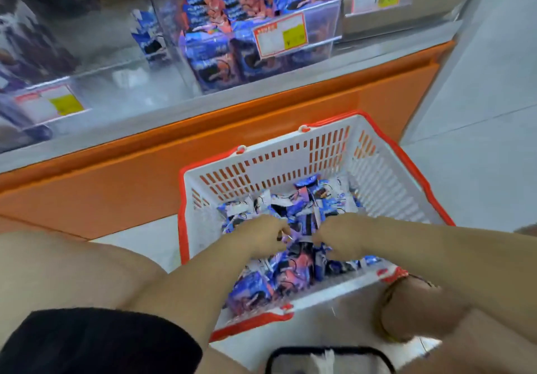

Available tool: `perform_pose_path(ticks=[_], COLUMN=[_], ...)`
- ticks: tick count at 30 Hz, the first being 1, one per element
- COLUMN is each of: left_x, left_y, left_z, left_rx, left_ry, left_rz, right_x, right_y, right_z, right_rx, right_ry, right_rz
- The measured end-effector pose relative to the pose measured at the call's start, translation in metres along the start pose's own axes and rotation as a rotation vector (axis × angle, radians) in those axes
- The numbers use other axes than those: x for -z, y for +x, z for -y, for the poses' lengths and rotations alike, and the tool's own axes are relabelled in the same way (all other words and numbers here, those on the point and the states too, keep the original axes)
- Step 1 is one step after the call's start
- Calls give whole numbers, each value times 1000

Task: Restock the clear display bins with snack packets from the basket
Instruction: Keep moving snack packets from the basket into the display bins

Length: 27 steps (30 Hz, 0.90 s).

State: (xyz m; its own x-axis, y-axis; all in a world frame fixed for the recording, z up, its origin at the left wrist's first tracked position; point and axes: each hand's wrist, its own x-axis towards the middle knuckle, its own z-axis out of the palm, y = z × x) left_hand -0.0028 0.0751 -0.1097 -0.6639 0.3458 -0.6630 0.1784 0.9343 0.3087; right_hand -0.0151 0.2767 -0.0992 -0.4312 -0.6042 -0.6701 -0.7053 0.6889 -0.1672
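- Both our left hand [261, 237] and right hand [340, 241] curl fingers around snack packets [293, 274] in the basket [261, 167].
- Display bin [322, 21] lies above, straight ahead of us.

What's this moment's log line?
stage: pick | left hand: grips packets | right hand: grips packets | basket: stocked | middle bin: partly filled

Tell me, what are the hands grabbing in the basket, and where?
Both the left hand and the right hand grip snack packets atop the pile in the basket; blur hides which part of each packet.
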Motion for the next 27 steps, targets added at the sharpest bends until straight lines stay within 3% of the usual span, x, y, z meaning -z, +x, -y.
perform_pose_path(ticks=[7, 13, 17, 21, 27], left_x=[-71, -75, -34, 30, 107], left_y=[13, 20, 11, -7, -47], left_z=[-10, -14, -18, -25, -39], left_rx=[-83, -85, -36, -81, -134], left_ry=[405, 464, 149, -215, -544], left_rz=[118, 74, 64, -82, -324], right_x=[7, 17, 32, 62, 117], right_y=[13, 12, 1, -14, -55], right_z=[-6, -14, -17, -24, -33], right_rx=[-15, -38, -28, -28, 0], right_ry=[-7, 20, 139, 371, 582], right_rz=[36, 58, 16, -79, -387])
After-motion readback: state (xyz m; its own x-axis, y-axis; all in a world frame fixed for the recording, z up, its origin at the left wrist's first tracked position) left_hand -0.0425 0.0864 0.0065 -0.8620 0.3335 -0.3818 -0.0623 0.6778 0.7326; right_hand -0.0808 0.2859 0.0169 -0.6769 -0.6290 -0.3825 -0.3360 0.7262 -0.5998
